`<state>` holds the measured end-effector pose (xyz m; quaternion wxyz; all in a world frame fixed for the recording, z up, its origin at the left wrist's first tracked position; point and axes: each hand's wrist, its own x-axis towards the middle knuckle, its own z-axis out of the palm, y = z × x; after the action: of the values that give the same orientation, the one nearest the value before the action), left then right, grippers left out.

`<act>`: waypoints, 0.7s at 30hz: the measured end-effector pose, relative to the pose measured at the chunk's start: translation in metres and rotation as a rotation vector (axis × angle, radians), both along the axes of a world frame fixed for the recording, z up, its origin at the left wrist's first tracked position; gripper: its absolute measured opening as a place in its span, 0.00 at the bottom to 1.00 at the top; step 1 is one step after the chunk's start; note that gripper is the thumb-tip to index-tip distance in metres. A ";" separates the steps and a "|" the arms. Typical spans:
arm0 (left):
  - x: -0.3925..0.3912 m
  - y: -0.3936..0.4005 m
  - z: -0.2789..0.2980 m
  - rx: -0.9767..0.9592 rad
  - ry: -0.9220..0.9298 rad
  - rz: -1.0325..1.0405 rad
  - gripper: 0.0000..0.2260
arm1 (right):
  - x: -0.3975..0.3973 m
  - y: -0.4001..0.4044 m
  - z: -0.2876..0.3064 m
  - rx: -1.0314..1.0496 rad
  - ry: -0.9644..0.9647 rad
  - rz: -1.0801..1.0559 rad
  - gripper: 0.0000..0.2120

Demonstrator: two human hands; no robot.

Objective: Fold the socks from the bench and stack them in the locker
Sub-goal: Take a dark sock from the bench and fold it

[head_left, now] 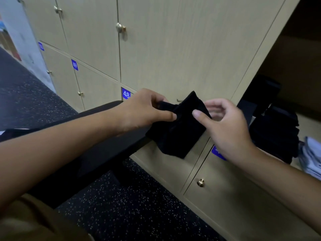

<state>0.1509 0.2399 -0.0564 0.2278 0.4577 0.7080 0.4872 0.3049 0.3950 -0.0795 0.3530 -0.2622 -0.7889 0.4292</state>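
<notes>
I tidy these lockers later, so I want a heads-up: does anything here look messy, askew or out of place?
Nothing stands out. Both hands, left hand and right hand, hold a black sock over the bench. In the open locker, dark socks sit stacked beside a light folded pile.

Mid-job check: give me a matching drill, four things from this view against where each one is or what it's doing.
Things:
1. left hand
2. black sock
3. sock stack
4. bench

Places or states:
A. inside the open locker at right
B. under the left forearm
C. pinches the sock's left side
D. held up between both hands

Pairs: 1-C, 2-D, 3-A, 4-B
</notes>
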 end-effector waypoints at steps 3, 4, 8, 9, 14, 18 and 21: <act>0.000 0.005 0.004 0.059 0.020 0.080 0.04 | 0.008 -0.004 0.010 -0.030 0.038 -0.119 0.13; 0.000 0.006 0.005 0.072 0.023 0.088 0.05 | 0.010 -0.007 0.014 -0.114 0.040 -0.089 0.11; 0.009 0.010 0.006 0.114 0.086 0.012 0.04 | 0.014 -0.019 0.024 -0.489 0.011 0.115 0.11; 0.013 0.011 0.005 0.121 0.105 -0.020 0.04 | 0.014 -0.020 0.025 -0.553 0.019 0.142 0.12; 0.031 0.014 0.001 0.071 0.086 -0.139 0.05 | 0.020 -0.018 0.028 -0.667 0.065 0.216 0.17; 0.038 0.017 -0.001 0.090 0.136 -0.132 0.07 | 0.022 -0.016 0.028 -0.675 0.133 0.172 0.10; 0.037 0.018 -0.003 0.112 0.042 -0.101 0.05 | 0.023 -0.013 0.027 -0.697 0.157 0.204 0.09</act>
<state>0.1883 0.2582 -0.0597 0.2113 0.5147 0.6604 0.5042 0.3280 0.3824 -0.0525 0.2573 -0.2533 -0.5880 0.7238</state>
